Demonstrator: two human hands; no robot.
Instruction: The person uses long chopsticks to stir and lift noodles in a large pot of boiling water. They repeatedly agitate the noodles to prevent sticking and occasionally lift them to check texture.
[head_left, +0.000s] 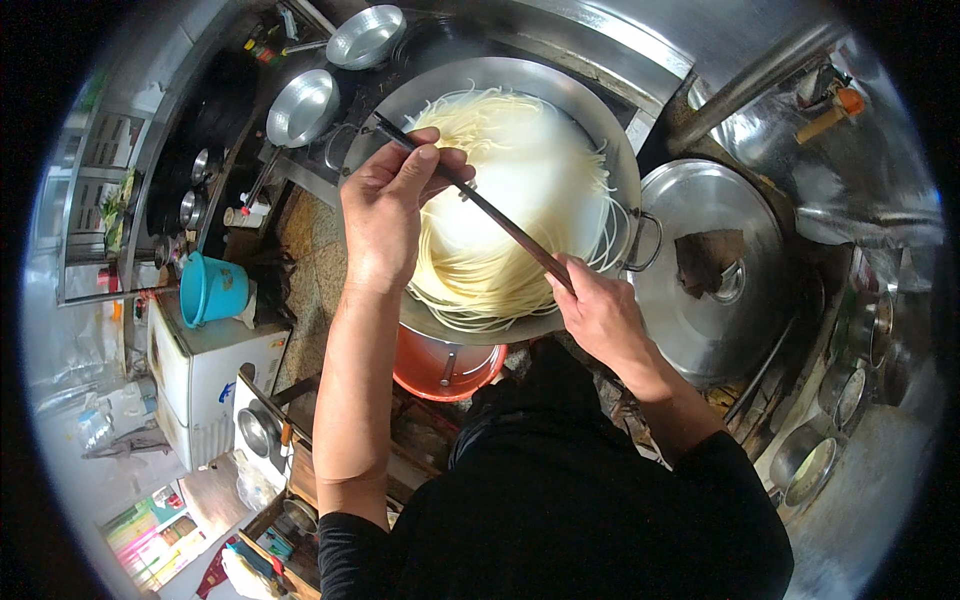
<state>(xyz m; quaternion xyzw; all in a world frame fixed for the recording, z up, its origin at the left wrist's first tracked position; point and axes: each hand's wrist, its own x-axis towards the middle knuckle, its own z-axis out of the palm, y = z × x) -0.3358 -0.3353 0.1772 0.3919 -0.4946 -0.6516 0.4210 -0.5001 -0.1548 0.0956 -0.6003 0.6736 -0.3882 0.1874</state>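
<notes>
A long dark wooden stick (517, 230), perhaps cooking chopsticks held together, slants over a wide metal wok (375, 292). My left hand (397, 202) pinches the stick towards its far left end, thumb and fingers around it. Around the other end closes my right hand (600, 311), near the wok's right front rim. Below both hands, long pale noodles (480, 292) lie in a thick ring in the wok, some trailing up its right wall. White steam or glare blurs the middle, so the liquid there is hard to make out.
Right of the wok lies a large metal lid (697, 330) with a dark cloth (694, 262) on its handle. An orange basin (450, 390) sits below the wok's front. Two metal pans (302, 109) stand back left; a blue bucket (217, 289) tops a white cabinet (172, 367).
</notes>
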